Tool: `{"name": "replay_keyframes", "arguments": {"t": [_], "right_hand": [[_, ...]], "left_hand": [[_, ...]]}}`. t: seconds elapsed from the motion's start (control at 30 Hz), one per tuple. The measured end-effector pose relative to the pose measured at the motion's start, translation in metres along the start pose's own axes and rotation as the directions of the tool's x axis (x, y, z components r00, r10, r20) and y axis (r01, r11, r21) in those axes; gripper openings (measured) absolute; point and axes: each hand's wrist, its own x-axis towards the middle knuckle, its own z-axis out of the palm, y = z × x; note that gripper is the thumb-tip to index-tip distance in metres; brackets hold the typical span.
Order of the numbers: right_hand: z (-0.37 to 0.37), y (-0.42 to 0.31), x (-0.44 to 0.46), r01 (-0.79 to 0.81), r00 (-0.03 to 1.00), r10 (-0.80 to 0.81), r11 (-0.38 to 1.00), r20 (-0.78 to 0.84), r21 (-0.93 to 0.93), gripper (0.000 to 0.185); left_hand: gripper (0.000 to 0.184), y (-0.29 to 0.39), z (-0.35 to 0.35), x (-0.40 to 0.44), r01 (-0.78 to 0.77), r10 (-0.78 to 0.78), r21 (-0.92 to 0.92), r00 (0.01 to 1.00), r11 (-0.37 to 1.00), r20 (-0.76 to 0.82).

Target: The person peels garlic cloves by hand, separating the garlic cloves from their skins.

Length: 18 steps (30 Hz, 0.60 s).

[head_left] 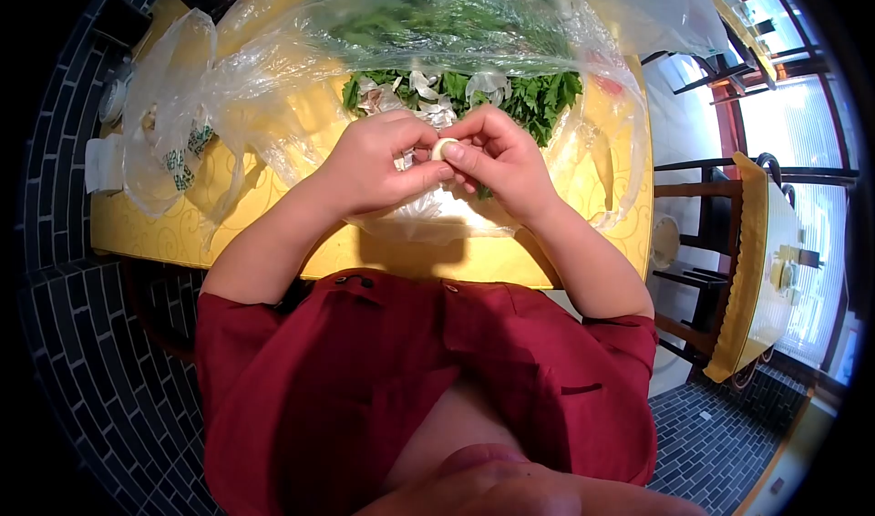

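A pale garlic clove (443, 148) is pinched between my two hands over the near part of the table. My left hand (387, 162) has its thumb and fingertips closed at the clove's left side. From the other side, my right hand (499, 162) grips it with thumb and forefinger. Just beyond my fingers lie papery garlic skins (436, 113) on clear plastic. Leafy green herbs (540, 106) stick out behind them, partly under a clear plastic bag (301, 46). My fingers hide part of the clove.
The yellow tablecloth (146, 229) covers the table in front of me. At the left lies a thin plastic bag with green print (187, 142), beside a white box (104, 164). Another table (770, 270) and dark wooden chairs (706, 233) stand to the right.
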Motion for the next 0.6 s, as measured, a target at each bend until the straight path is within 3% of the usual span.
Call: {"name": "replay_keyframes", "arguments": {"t": [0.47,0.6], "right_hand": [[-0.013,0.002,0.001,-0.144,0.981,0.141,0.990,0.134,0.007,0.015],[-0.013,0.005,0.004,-0.130,0.989,0.122,0.987,0.082,0.095,0.015]], "left_hand": [[0.016,-0.015,-0.010,0.000,0.025,0.041,-0.224,0.958,0.974,0.284],[0.015,-0.008,-0.008,0.002,0.150,-0.107,-0.186,0.969,0.971,0.221]]}}
